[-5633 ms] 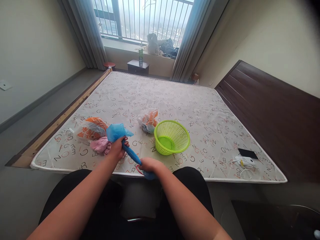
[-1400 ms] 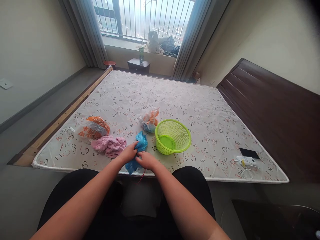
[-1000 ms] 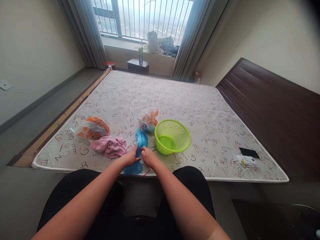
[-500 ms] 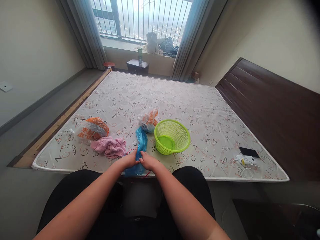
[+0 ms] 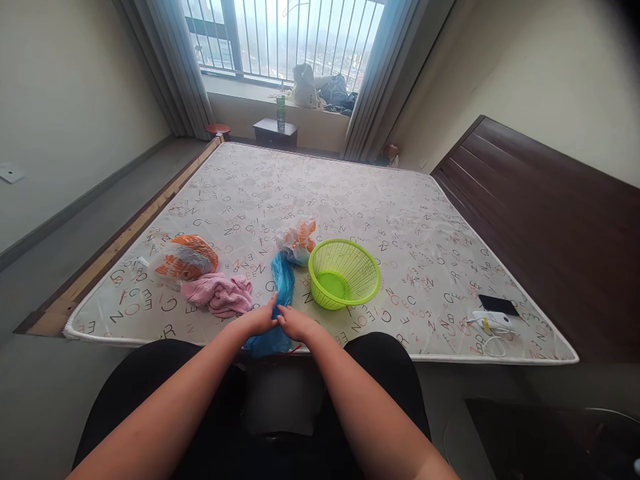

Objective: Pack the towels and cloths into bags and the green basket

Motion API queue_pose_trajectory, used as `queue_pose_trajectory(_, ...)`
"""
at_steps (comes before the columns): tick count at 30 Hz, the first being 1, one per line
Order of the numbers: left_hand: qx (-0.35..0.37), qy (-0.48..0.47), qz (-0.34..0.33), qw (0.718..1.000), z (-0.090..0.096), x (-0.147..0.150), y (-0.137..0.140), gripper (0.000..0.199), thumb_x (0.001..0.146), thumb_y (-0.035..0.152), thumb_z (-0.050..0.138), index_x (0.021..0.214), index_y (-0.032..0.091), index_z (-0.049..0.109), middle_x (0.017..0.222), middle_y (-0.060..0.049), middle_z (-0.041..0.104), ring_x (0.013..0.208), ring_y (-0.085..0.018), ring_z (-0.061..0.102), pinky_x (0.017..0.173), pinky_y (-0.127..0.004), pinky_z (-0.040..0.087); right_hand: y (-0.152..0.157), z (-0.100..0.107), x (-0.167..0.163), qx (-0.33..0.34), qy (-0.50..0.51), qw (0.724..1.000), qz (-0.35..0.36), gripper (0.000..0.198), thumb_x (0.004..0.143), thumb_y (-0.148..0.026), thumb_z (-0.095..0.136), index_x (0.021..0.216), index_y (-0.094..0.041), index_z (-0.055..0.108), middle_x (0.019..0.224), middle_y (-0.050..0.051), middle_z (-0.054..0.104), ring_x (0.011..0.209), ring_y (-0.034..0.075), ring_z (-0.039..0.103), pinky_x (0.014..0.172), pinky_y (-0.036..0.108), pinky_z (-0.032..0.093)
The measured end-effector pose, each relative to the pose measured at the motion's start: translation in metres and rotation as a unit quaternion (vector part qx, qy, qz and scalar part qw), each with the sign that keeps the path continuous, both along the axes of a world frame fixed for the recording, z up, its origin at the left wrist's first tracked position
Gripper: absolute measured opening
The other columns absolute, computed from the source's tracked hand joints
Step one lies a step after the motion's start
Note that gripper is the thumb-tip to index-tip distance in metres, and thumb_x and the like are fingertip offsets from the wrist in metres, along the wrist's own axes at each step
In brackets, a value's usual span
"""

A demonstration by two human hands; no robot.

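A crumpled blue plastic bag (image 5: 283,277) lies lengthwise on the mattress, its lower end spread at the front edge. My left hand (image 5: 263,319) and my right hand (image 5: 294,323) meet around its middle, fingers closed on the gathered plastic. A bit of red shows beside the bag's lower end. Just right of my hands stands a lime-green plastic basket (image 5: 345,275), upright. On the left lies a rumpled pink cloth (image 5: 220,293), touching an orange-and-clear plastic bag (image 5: 187,257). Another orange-and-white plastic bag (image 5: 297,241) rests beyond the blue one.
The letter-printed mattress (image 5: 325,187) fills the middle, with a dark headboard (image 5: 545,233) on the right. A black phone (image 5: 499,305) and a white device with a cable (image 5: 493,321) lie near the right corner. A small bedside table (image 5: 276,133) stands by the window.
My hands keep their grip with little movement. The lower end of the blue bag has shifted slightly and spread toward me and to the left.
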State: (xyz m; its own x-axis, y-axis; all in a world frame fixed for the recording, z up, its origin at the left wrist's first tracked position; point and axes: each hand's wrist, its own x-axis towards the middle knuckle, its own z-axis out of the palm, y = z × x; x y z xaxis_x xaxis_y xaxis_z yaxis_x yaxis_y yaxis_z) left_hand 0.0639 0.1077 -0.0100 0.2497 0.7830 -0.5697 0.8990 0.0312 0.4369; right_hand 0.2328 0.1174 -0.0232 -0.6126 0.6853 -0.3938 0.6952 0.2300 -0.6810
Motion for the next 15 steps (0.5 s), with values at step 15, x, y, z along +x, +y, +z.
queue_pose_trajectory(15,0.119,0.062,0.255,0.958,0.058,-0.176,0.063,0.054,0.087,0.041,0.057,0.134,0.016,0.060,0.139,-0.011,0.064,0.126,-0.026,0.060,0.103,-0.029,0.045,-0.001,0.016,-0.003,-0.040,-0.069,0.995,-0.064,0.069,0.104,-0.036,0.038,0.163,-0.010,0.014,0.164,0.027,0.024,0.151,0.033,0.031,0.117,0.052,0.032)
